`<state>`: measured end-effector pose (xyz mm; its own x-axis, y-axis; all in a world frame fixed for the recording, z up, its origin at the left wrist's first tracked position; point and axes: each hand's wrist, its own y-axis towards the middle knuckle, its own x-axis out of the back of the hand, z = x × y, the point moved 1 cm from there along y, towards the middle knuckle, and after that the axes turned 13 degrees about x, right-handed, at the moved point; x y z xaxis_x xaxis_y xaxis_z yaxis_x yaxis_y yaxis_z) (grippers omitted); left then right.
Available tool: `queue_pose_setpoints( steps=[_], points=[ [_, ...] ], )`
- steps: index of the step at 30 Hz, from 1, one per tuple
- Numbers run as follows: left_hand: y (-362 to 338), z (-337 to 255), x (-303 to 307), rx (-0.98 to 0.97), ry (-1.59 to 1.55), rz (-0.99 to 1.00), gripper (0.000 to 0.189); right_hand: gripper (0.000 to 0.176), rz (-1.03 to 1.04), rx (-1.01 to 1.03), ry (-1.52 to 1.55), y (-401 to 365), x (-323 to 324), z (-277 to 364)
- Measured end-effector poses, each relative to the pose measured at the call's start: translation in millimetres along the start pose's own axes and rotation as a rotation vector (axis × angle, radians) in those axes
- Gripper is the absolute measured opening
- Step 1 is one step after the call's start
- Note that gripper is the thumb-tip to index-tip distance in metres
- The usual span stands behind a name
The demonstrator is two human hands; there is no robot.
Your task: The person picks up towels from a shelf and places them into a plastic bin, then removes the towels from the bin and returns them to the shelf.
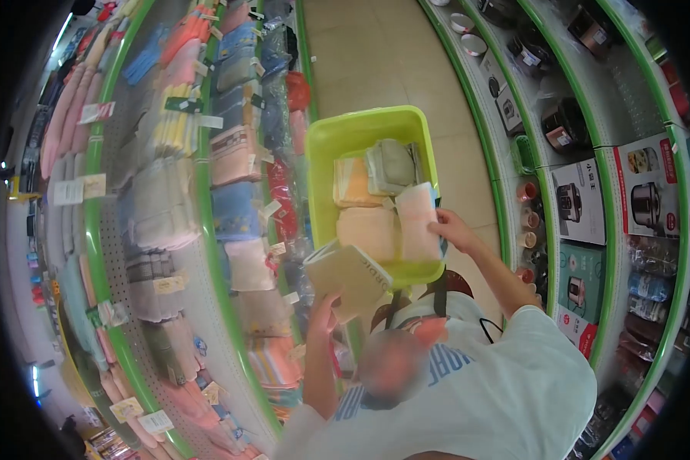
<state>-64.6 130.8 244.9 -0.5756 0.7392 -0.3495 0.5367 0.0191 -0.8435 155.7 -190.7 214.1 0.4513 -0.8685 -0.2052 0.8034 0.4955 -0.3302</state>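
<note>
My left hand grips a beige notebook with grey lettering, tilted at the near left corner of a lime-green plastic basket. At the basket's right side, my right hand pinches the edge of a folded pink-and-white towel, which stands tilted inside the rim. Other folded towels lie in the basket: an orange-and-white towel, a grey-green towel and a peach towel. The lower part of the basket is partly covered by the notebook.
Left of me, green-edged shelves hold stacked towels with price tags. Right of me, a shelf carries boxed cookers, pots and red cups. Tiled floor runs between the shelves beyond the basket.
</note>
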Motion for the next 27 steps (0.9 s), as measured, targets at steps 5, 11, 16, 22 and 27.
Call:
queue_pose_setpoints(
  steps=[5,11,16,22,27],
  points=[
    [60.5,-6.9,-24.4,0.027,0.158,-0.022,0.040,0.025,0.001,-0.042,-0.176,-2.2,1.1,-59.6],
    [105.1,-11.5,-34.7,-0.029,0.177,-0.076,0.037,0.023,0.003,-0.104,-0.040,-10.2,-7.9,-50.9],
    [156.4,-33.1,-40.5,-0.155,0.013,-0.019,0.036,0.024,-0.002,-0.102,-0.029,-13.1,-2.0,-51.5],
    [207.1,-77.4,-88.0,-0.288,-0.202,0.032,0.039,0.024,-0.054,-0.063,0.048,-23.6,-1.7,-46.4],
    [227.6,-74.1,-117.1,-0.324,-0.490,-0.010,0.040,0.024,-0.137,-0.081,0.056,-39.6,-10.8,-28.1]
  ],
)
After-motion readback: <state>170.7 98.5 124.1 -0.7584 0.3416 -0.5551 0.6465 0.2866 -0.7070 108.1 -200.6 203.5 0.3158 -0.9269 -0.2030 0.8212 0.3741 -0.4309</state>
